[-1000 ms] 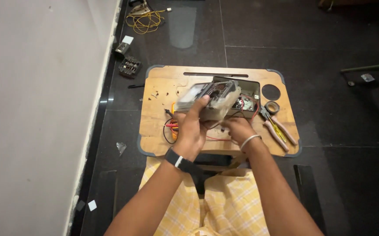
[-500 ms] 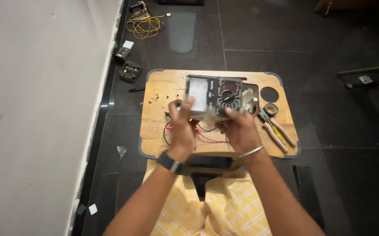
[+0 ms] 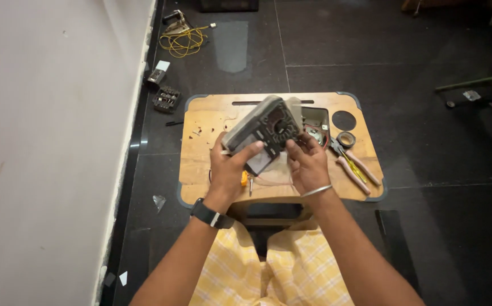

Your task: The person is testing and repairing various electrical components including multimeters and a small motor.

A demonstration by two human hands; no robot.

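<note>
Both hands grip a grey multimeter (image 3: pixel 265 131), tilted, raised above the wooden counter (image 3: pixel 200 170). Left hand (image 3: pixel 227 167): thumb across the front, fingers behind. Right hand (image 3: pixel 308 164): fingertips pinching the lower right edge. Beside, on the counter: pliers (image 3: pixel 352 165), tape roll (image 3: pixel 345 139), open case half (image 3: pixel 315 122). Risk: with so light a right-hand hold, the meter could slip and fall onto loose wires below.

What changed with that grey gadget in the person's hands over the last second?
Both hands, left hand and right hand, kept hold of the grey meter and turned it, so it now tilts with its dial face showing. The pliers and tape roll stayed put on the wooden tray.
</note>
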